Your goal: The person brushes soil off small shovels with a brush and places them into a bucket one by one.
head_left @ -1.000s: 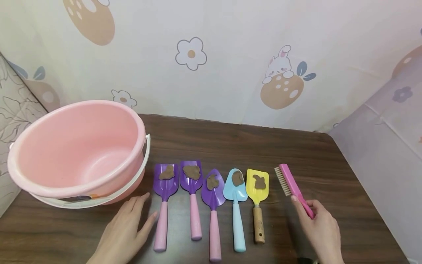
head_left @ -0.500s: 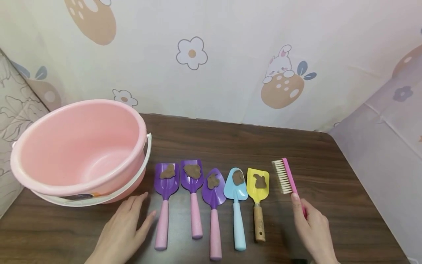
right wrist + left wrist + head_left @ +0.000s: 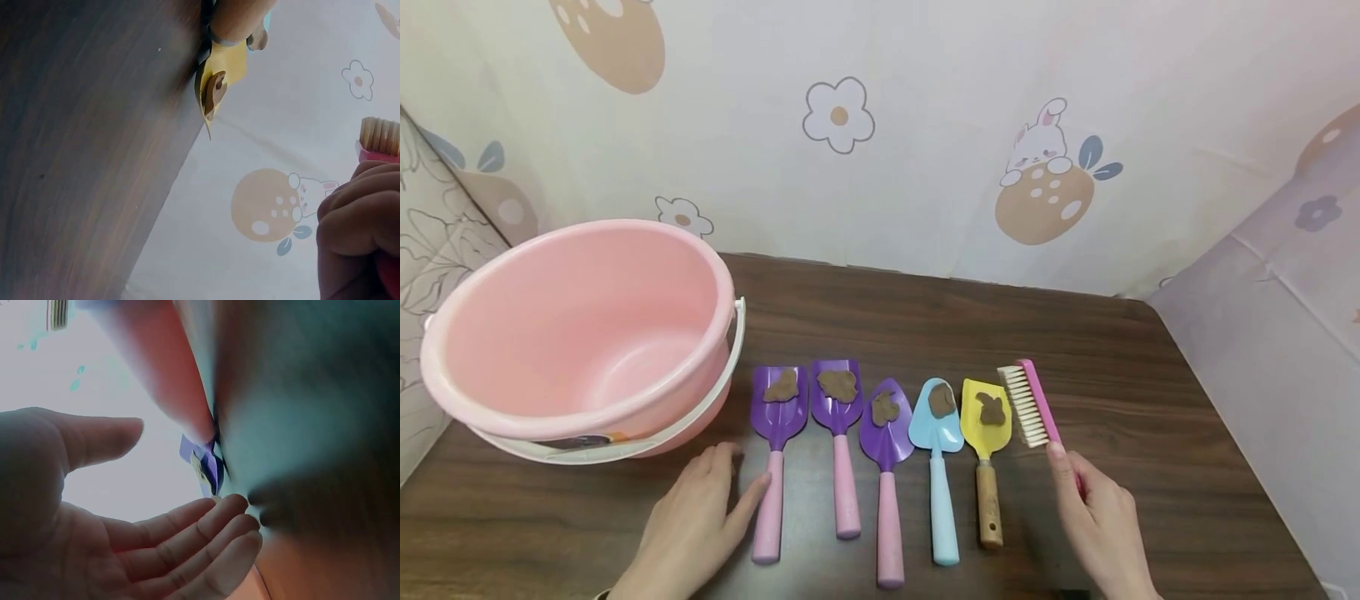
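Observation:
My right hand grips a pink brush by its handle, its pale bristles facing left beside a yellow shovel with a wooden handle. In the right wrist view the curled fingers wrap that handle. My left hand lies low on the table with fingers extended, empty, its thumb right at the pink handle of the leftmost purple shovel. Two more purple shovels stand in the row, one square-tipped and one pointed, then a light blue one. Each blade bears a brown lump.
A big pink bucket with a white handle occupies the left side, just beyond my left hand. The dark wood table ends at a patterned wall covering behind and to the right.
The brush has turned so its bristles show more and has moved left, close to the yellow shovel. My left hand has shifted slightly right, its thumb now at the first shovel's handle.

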Demonstrator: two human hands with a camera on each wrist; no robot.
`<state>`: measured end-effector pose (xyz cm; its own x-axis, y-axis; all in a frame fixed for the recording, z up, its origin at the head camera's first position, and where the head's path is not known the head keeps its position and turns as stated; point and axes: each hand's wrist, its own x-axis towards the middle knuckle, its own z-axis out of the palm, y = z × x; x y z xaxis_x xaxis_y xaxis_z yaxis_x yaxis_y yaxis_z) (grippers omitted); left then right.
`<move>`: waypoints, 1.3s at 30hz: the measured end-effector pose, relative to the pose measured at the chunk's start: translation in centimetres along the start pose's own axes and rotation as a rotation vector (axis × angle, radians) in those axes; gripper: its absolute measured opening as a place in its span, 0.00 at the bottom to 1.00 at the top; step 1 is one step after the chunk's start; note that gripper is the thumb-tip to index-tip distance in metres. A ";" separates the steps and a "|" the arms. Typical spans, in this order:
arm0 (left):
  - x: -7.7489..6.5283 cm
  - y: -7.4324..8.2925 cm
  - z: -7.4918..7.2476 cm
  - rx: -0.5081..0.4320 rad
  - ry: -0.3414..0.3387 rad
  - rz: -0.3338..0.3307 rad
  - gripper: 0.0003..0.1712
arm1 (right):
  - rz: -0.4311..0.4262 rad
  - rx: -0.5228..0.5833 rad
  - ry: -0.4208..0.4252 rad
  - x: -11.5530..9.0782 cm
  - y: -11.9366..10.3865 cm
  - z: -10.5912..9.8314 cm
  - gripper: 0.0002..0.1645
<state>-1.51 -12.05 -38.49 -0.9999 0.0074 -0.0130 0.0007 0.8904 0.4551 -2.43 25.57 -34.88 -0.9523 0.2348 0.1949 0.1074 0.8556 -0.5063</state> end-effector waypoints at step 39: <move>1.9 1.4 0.3 0.002 -0.196 -0.069 0.16 | -0.125 -0.013 -0.026 -1.0 -0.6 0.7 0.25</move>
<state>-3.45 -10.66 -38.19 -0.9755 0.0351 -0.2171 -0.0670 0.8928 0.4454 -1.75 24.56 -35.35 -0.9657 0.1141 0.2333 -0.0089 0.8834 -0.4686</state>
